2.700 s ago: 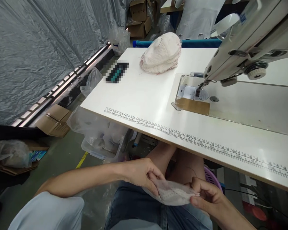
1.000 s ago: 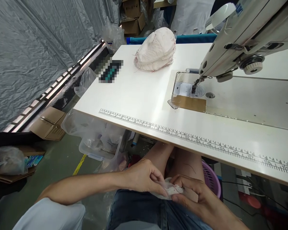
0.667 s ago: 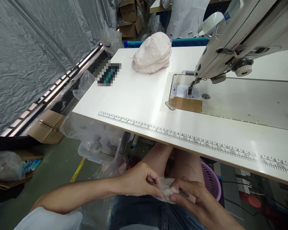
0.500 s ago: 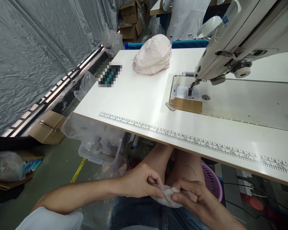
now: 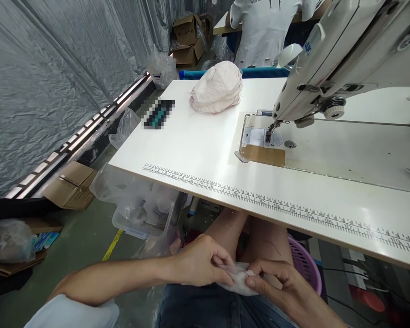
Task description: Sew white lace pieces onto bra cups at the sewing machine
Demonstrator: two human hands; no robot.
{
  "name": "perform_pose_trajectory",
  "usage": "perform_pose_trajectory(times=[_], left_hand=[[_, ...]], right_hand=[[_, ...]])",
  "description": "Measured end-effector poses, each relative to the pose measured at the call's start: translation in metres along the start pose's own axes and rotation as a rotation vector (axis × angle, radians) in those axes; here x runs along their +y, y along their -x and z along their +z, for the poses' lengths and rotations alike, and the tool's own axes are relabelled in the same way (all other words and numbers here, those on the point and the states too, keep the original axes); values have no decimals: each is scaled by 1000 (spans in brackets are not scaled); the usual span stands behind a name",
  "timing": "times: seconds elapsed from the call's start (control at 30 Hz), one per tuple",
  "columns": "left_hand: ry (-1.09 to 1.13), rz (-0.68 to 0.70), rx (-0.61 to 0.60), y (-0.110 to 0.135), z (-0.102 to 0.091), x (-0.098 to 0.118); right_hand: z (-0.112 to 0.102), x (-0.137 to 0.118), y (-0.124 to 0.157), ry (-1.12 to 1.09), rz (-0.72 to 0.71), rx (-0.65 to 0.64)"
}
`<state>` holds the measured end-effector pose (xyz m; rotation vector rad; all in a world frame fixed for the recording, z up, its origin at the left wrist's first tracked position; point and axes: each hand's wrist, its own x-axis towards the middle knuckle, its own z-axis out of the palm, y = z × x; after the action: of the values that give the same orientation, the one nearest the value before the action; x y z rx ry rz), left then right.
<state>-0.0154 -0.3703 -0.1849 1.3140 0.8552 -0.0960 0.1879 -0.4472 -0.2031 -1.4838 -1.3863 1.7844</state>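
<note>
Above my lap, a small piece of whitish fabric [image 5: 239, 281] is bunched between my two hands. My left hand [image 5: 205, 262] pinches its left end between thumb and fingers. At the other end my right hand [image 5: 276, 280] grips it, thumb against forefinger. Reddish thread shows along the fabric near my right thumb. Its full shape is hidden by folds and fingers. On the white sewing table [image 5: 191, 146] lies a stack of pale, rounded fabric pieces [image 5: 217, 89] with reddish thread at the edges. A sewing machine [image 5: 314, 82] stands to the right, its needle over the metal plate.
A pixelated dark object [image 5: 159, 114] lies at the table's left. A printed ruler [image 5: 259, 199] runs along the front edge. Below are a clear plastic bin [image 5: 133, 223] and a purple basket [image 5: 305, 262]. Cardboard boxes [image 5: 71, 184] stand left; a person in white [image 5: 263, 36] sits beyond.
The camera view has tilted slightly, so the table and machine appear a little lower. Both hands keep their hold on the fabric, with only slight finger movement.
</note>
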Motion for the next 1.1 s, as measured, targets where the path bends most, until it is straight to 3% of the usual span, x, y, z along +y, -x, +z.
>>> perform_pose_trajectory(times=[0.23, 0.47, 0.9, 1.1], left_hand=[[67, -69, -79, -3, -1, 0], [91, -74, -3, -9, 8, -1], [182, -74, -39, -15, 8, -12], [195, -107, -35, -12, 8, -3]], right_hand=[[1, -9, -3, -72, 27, -61], [1, -7, -2, -61, 57, -63], [-3, 6, 2, 108, 30, 16], [-3, 3, 5, 98, 3, 5]])
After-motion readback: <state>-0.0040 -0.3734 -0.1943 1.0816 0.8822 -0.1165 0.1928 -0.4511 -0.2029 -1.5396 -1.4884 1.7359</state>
